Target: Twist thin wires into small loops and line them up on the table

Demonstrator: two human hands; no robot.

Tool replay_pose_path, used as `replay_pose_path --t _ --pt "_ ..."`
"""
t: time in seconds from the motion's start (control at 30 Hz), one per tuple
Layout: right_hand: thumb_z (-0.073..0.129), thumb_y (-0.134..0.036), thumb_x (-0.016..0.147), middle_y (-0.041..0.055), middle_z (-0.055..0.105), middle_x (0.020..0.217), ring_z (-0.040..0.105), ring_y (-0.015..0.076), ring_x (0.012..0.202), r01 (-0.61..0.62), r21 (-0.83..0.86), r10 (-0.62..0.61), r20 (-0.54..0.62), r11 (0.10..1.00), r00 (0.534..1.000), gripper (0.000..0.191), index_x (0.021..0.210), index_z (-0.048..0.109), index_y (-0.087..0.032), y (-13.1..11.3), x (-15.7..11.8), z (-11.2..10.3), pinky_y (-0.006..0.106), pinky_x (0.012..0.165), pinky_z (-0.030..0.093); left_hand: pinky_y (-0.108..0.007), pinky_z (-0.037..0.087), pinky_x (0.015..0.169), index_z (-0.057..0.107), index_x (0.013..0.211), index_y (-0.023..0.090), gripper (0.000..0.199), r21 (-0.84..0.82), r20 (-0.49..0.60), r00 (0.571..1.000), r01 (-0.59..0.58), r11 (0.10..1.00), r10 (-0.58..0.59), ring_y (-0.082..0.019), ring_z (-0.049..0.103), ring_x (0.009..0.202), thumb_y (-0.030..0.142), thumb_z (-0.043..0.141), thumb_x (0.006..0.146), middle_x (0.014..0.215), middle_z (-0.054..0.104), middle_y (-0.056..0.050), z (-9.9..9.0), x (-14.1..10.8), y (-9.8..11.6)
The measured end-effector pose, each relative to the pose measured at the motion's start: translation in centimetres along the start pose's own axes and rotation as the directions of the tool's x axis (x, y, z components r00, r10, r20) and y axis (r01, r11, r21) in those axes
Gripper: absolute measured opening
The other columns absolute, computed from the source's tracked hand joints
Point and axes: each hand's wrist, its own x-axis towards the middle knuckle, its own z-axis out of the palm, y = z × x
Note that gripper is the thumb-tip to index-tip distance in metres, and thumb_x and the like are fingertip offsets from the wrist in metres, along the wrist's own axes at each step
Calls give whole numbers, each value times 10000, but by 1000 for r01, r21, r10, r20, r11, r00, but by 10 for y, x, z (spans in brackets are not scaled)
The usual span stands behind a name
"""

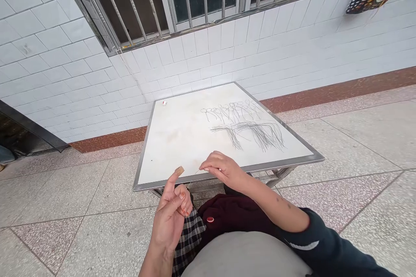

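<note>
- Strand (pixel 196 171), thin and faint, shows at the fingertips of the right hand (pixel 229 172), over the near edge of the desk (pixel 182 134).
- Right-hand fingers are drawn to a narrow pinch, seemingly on the strand; a pale speck (pixel 220 169) there is too small to name.
- Left hand (pixel 173 210) has its forefinger raised, a tan wrap (pixel 180 171) at the tip; its other fingers fold in by the thumb, and I cannot tell whether they hold anything.
- Step in hand looks like managing the strand between both hands.
- Next move probably calls for a light, steady pinch.
</note>
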Motion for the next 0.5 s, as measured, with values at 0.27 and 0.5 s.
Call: replay_pose_path --t 0.27,0.5 --pt "432 -182 952 55 629 820 514 169 803 111 -114 -99 112 987 989 222 947 653 -189 -5 2 -14 294 710 434 -214 254 520 437 1375 229 556 26 11 987 160 987 -160 -68 298 542 141 559 840 638 363 39 -13 -1 11" --pt "494 -249 941 41 663 834 570 149 793 10 -94 -4 71 996 997 168 1001 642 -199 -9 0 -5 260 698 453 -219 315 566 437 1375 238 532 58 -24 994 109 992 -107 -74 348 581 170 558 862 673 402 31 -10 5 10"
